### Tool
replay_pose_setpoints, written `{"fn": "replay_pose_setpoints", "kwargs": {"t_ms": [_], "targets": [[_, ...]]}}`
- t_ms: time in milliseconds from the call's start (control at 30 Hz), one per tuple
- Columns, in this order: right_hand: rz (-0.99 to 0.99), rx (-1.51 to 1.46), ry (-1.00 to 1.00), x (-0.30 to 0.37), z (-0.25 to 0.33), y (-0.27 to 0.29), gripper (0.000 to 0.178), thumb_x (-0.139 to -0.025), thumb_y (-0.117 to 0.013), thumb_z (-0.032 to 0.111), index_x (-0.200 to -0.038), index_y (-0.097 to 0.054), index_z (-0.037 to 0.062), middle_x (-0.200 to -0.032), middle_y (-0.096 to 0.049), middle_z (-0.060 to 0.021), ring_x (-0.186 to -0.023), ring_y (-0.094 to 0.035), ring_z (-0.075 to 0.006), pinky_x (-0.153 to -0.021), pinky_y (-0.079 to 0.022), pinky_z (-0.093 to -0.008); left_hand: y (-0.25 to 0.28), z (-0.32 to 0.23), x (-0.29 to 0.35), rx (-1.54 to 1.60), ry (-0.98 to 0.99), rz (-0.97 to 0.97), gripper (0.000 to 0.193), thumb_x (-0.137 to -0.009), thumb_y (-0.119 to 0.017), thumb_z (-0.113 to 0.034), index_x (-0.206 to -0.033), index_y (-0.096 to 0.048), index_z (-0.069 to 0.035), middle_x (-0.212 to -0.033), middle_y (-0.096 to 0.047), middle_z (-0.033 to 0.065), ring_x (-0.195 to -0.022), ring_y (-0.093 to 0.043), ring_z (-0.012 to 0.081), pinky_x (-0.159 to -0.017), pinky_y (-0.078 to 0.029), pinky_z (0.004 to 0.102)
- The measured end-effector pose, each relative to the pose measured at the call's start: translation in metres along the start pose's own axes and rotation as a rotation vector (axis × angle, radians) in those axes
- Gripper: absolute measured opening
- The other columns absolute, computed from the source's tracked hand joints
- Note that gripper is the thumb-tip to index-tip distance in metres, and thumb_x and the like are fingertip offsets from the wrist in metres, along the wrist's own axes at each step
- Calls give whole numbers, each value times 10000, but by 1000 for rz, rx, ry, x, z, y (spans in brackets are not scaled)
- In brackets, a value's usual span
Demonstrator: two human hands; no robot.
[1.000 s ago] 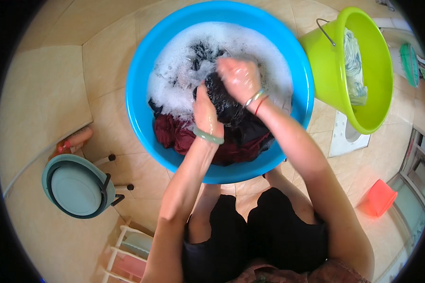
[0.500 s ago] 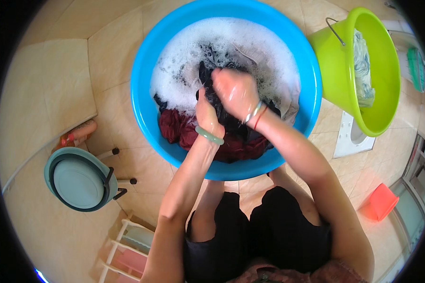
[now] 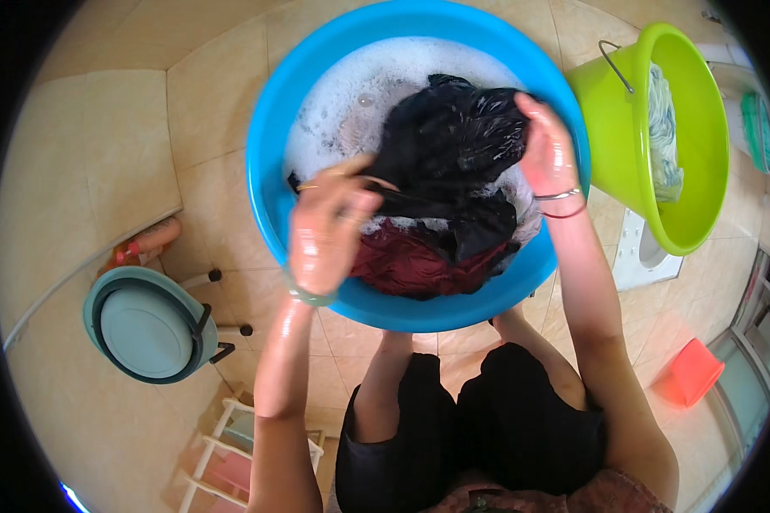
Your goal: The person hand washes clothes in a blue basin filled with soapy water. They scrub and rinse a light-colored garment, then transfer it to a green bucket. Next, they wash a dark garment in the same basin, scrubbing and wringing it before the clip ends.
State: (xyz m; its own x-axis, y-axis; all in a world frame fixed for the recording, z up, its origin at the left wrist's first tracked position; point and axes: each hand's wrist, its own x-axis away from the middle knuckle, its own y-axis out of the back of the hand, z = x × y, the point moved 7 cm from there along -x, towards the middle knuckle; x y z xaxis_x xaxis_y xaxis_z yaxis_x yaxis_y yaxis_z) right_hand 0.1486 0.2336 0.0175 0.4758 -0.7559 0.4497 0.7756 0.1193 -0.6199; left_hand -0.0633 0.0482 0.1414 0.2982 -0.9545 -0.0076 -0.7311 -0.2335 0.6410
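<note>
A wet black garment (image 3: 453, 128) is spread out between my two hands over a large blue basin (image 3: 269, 205). My left hand (image 3: 325, 231), slightly blurred, grips the garment's left edge near the basin's left rim. On the other side, my right hand (image 3: 549, 150) holds its right edge, the fingers against the cloth. White suds (image 3: 338, 115) cover the water on the far and left side. A dark red garment (image 3: 419, 265) lies bunched at the near side of the basin, partly under the black cloth.
Right of the basin stands a tilted lime-green bucket (image 3: 612, 128) with pale patterned cloth (image 3: 664, 141) in it. Below that is a white floor fixture (image 3: 637, 261). A grey-green folding basin (image 3: 145, 338), a white rack (image 3: 214, 445) and a coral container (image 3: 691, 373) stand around.
My hands, close together over the bunched black cloth before, have moved apart. The black garment has been lifted and spread between them, with my right hand now near the basin's right rim.
</note>
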Motion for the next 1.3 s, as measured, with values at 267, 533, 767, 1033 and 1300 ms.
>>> {"fn": "replay_pose_setpoints", "kwargs": {"t_ms": [267,533,767,1033,1300], "targets": [[-198,950,473,16,15,6,503,-834,-759,166,-1244,-511,12,-1084,-618,-106,-957,-609,-197,-833,-504,-325,30,72,4,78,271,-463,301,-986,-557,-149,-1244,-582,4,-1222,-612,139,-1099,-581,208,-983,-428,330],[122,1921,408,-4,-85,-51,573,-874,-688,312,-1367,-436,166,-1191,-517,-201,-1044,-582,-428,-814,-545,-452,-87,86,-11,-657,61,43,540,-942,-580,-391,-1457,-437,-318,-1578,-276,98,-1462,-239,293,-1143,-137,627],[-47,1692,161,-40,-95,16,477,-840,-668,116,-1289,-511,144,-1121,-583,-206,-926,-622,-421,-809,-505,-465,-102,78,-42,-493,64,-94,525,-893,-657,-204,-1397,-513,-225,-1424,-474,155,-1382,-364,346,-1157,-155,571],[277,1091,646,80,-17,-136,273,-686,-704,49,-938,-598,48,-944,-524,-145,-877,-588,-369,-737,-478,-426,-104,50,10,1536,792,-114,605,-997,-413,-563,-1462,-399,-176,-1252,-584,84,-1112,-579,204,-951,-499,386],[641,1305,697,146,-67,-198,204,-766,-733,241,-801,-565,130,-941,-491,-74,-693,-609,-206,-477,-472,-337,-159,102,2,2172,517,64,424,-1022,-459,-432,-1300,-542,-123,-1256,-609,44,-1065,-615,197,-934,-510,380]]}}
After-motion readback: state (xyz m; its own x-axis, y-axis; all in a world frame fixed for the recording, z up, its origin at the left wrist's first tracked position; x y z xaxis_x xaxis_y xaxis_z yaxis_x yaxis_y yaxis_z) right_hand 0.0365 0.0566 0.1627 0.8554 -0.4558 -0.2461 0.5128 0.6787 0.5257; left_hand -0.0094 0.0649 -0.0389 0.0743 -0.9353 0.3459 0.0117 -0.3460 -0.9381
